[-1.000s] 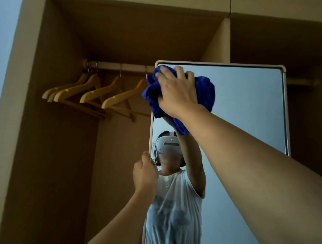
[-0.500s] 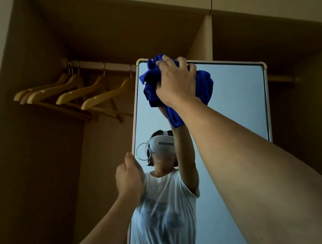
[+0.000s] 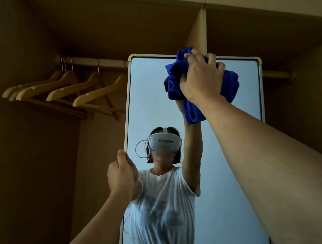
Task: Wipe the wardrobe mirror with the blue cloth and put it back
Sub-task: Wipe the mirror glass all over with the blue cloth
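Observation:
A tall framed mirror stands in the open wardrobe, filling the middle and right of the view. My right hand presses a bunched blue cloth against the glass just under the mirror's top edge, right of its middle. Part of the cloth hangs below my wrist. My left hand grips the mirror's left frame edge at about mid-height, thumb up along the frame. The glass reflects a person in a white T-shirt with a headset.
Several empty wooden hangers hang on a rail to the left of the mirror. A wardrobe divider panel rises behind the mirror's top. The wardrobe's side wall stands at the left, dark inside.
My right hand has slid the blue cloth rightwards along the mirror's top, from the top left corner to right of the middle. My left hand keeps its grip on the left frame.

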A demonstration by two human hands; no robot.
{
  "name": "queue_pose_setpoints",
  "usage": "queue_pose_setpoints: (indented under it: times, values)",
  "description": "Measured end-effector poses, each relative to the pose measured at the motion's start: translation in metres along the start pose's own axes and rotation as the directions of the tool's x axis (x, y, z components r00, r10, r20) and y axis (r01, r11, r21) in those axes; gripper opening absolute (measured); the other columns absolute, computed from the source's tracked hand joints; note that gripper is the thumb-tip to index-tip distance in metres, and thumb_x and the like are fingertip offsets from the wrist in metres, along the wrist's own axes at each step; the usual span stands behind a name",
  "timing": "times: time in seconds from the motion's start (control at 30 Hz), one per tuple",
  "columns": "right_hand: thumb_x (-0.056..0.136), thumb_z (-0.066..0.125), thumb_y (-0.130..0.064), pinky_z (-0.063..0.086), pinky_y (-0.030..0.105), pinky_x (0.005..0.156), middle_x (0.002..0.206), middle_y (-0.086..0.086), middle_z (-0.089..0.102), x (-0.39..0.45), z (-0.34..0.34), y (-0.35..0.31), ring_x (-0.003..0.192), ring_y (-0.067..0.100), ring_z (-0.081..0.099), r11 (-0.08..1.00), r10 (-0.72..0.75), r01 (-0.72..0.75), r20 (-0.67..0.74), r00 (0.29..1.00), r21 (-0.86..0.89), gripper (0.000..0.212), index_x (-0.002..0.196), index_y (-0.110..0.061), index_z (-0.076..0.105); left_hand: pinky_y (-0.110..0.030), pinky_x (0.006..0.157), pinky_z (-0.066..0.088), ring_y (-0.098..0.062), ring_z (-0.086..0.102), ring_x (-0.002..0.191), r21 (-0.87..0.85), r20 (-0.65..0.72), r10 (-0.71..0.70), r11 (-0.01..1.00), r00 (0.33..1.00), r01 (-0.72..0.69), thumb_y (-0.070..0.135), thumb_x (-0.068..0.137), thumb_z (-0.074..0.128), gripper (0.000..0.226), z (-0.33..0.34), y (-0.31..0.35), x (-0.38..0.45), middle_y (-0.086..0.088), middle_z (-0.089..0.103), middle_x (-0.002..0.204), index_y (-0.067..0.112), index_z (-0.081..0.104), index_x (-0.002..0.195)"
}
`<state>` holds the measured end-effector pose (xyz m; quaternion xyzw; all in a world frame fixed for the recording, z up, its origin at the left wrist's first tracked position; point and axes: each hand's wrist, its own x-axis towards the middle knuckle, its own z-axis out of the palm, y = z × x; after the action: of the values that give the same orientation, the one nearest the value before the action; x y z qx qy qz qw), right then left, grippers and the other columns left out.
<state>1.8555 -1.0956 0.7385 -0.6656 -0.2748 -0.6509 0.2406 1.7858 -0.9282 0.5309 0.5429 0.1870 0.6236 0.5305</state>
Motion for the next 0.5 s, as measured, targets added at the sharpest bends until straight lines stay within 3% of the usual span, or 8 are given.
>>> queue_pose_setpoints:
  times: [0.37,0.5]
  values:
    - [0.088,0.052,-0.031,0.03,0.048,0.097,0.148,-0.001,0.038,-0.002,-0.008,0.062,0.126,0.031,0.038,0.98,0.195,-0.195,-0.007,0.981,-0.035,0.05,0.135,-0.019,0.044,-0.032,0.063,0.043,-0.02,0.055,0.061,0.0,-0.009,0.008,1.0,1.0,-0.008,0.046,0.096,0.033,0.052,-0.001,0.001,-0.002,-0.009,0.057,0.061,0.01,0.052,0.064]
    - [0.089,0.052,-0.032,0.028,0.049,0.099,0.148,0.0,0.038,-0.002,-0.014,0.076,0.129,0.032,0.035,0.964,0.261,-0.261,0.0,0.965,-0.042,0.048,0.135,-0.019,0.044,-0.033,0.065,0.044,-0.021,0.055,0.064,0.001,-0.004,0.013,1.0,1.0,-0.013,0.046,0.096,0.033,0.051,0.0,0.002,-0.003,-0.011,0.059,0.067,0.01,0.053,0.067]
